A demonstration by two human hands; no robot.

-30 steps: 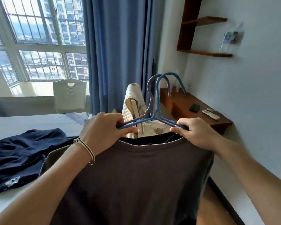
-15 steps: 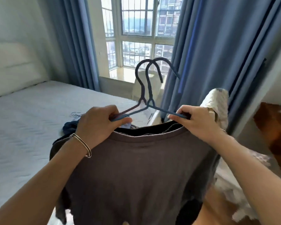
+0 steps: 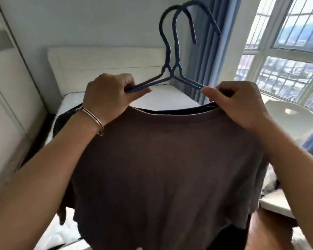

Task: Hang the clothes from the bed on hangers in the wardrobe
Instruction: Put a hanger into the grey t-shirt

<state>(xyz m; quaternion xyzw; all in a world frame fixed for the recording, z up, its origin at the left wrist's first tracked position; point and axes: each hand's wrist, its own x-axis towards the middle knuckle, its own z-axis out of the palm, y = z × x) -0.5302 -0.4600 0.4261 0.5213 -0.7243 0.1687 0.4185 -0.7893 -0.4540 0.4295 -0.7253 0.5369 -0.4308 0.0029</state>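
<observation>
A brown T-shirt (image 3: 163, 159) hangs in front of me on two blue hangers (image 3: 175, 51) held together, their hooks pointing up. A dark garment (image 3: 172, 110) shows behind its collar. My left hand (image 3: 107, 98) grips the hangers' left arm and the shirt's shoulder. My right hand (image 3: 238, 103) pinches the right arm and the other shoulder. Behind the shirt lies the bed (image 3: 166, 98) with a white headboard (image 3: 105, 64). A white wardrobe door (image 3: 5, 91) stands at the left edge.
Blue curtains (image 3: 208, 56) hang to the right of the headboard, beside a barred window (image 3: 287, 69). A white chair (image 3: 293, 121) stands below the window. Wooden floor (image 3: 271, 230) shows at the lower right.
My view has swung left, from the window and curtain round to the headboard and the wardrobe door. Both hands keep the same hold on the hangers and shirt, now raised a little higher.
</observation>
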